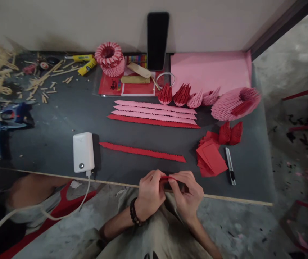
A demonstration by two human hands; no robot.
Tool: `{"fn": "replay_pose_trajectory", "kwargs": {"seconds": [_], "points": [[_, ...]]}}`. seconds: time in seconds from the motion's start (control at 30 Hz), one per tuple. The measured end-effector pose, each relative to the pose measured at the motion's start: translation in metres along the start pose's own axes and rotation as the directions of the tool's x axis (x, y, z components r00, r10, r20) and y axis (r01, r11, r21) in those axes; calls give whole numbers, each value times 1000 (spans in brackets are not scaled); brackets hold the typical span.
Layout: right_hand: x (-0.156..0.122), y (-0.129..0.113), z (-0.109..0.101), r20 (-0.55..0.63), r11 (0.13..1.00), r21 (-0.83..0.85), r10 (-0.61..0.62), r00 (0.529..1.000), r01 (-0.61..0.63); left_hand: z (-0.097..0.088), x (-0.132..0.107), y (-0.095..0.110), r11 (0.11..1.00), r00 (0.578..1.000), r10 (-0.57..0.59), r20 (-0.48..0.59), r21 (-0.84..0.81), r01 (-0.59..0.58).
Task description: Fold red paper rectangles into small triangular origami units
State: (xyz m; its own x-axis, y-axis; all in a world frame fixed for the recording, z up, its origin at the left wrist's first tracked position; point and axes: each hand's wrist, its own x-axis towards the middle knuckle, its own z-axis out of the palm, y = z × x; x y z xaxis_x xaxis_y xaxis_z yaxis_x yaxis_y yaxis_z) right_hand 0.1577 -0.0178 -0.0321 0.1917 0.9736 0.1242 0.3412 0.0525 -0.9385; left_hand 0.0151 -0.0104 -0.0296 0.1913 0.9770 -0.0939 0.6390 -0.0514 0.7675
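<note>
While the left hand [151, 192] and right hand [188, 194] pinch red paper [166, 177] between their fingers [158, 176], even pressure should crease it crisply, clear of the serrated red strip [143, 151] beyond them.

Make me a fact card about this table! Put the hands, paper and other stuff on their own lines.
Left hand: pinching a small red piece
Right hand: pinching the same piece
Near the hands: one red strip
Beyond it: three pink strips, another red strip
Right side: red stack, cutter beside it
Left side: power bank, cable plugged in
Back: phone, propped upright
</note>
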Motion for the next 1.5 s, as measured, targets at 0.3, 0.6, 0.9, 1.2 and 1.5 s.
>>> {"fn": "replay_pose_trajectory", "kwargs": {"seconds": [0.3, 0.6, 0.9, 1.2, 1.5], "points": [[3, 6, -1, 55, 994, 77, -86, 995, 82, -5, -1, -7, 989, 998, 52, -28, -140, -56], [12, 8, -14, 157, 981, 182, -102, 982, 73, -36, 24, 1, 536, 850, -24, 526, -711, 455], [-7, 11, 4, 55, 976, 170, 131, 990, -138, -17, 20, -4, 328, 909, -315, 274, -867, 375], [1, -5, -2, 107, 975, 22, 217, 970, -221, -12, 12, 1, 484, 921, -364, 140, -816, 315], [-4, -2, 10, -30, 915, 195, 366, 930, -353, -13, 11, -1, 566, 930, -356, 92, -771, 293]]}}
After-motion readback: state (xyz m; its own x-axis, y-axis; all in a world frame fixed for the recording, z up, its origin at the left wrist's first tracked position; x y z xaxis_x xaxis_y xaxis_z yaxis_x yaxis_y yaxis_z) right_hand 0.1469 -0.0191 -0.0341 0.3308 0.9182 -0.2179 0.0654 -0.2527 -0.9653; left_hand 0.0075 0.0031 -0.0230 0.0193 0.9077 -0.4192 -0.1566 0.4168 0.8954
